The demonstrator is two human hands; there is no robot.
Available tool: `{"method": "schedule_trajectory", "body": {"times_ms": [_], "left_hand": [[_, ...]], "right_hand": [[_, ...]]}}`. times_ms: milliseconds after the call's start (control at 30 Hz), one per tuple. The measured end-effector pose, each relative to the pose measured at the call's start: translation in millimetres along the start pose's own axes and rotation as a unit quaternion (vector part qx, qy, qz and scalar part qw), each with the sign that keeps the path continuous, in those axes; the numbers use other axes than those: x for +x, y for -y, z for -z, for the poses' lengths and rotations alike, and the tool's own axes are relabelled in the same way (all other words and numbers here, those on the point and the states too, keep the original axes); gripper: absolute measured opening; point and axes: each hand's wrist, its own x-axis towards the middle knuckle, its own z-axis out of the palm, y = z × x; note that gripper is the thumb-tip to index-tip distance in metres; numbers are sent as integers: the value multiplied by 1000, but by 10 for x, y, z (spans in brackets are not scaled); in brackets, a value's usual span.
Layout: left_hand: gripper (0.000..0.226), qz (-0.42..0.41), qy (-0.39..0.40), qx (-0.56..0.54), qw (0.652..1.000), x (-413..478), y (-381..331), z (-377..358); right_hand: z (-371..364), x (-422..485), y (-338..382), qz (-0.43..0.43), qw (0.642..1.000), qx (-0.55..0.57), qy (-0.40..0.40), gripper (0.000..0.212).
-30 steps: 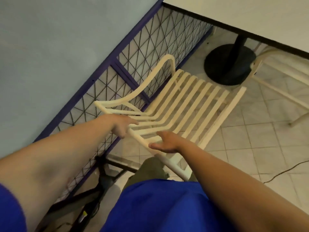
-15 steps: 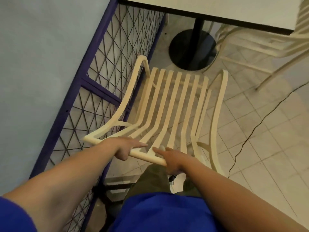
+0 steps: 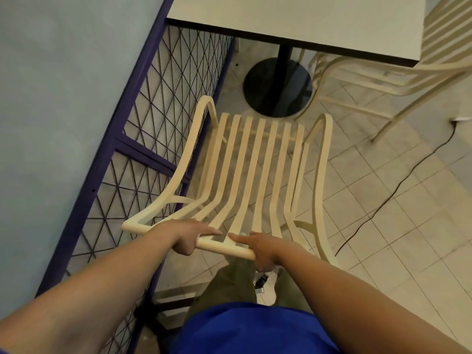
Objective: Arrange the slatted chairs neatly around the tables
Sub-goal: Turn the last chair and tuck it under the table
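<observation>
Left hand point(image 3: 187, 238) grips the slatted chair point(image 3: 255, 169) by its top rail; right hand point(image 3: 260, 247) apparently too, chair facing the table point(image 3: 293, 19) edge

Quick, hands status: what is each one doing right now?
Left hand: closed, gripping the top rail of the chair.
Right hand: closed on the same rail, index finger lying along it.

- The table point(image 3: 306, 19) is cut off by the top edge and hides the top of its black post point(image 3: 283, 70).
- The far chair point(image 3: 398, 80) runs off the right edge.
- Fingers of the left hand point(image 3: 184, 236) and right hand point(image 3: 263, 249) curl under the top of the near chair point(image 3: 222, 247), out of sight.
- The white thing point(image 3: 459, 120) by the cord point(image 3: 398, 190) is too small to tell.
</observation>
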Motion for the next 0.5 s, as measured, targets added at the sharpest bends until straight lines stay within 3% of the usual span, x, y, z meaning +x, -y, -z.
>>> {"method": "schedule_trajectory", "body": {"times_ms": [500], "left_hand": [[99,31,-59,24,997,119,468,789]], "right_hand": [[821,456,197,-27,999,-18,-28,97]]}}
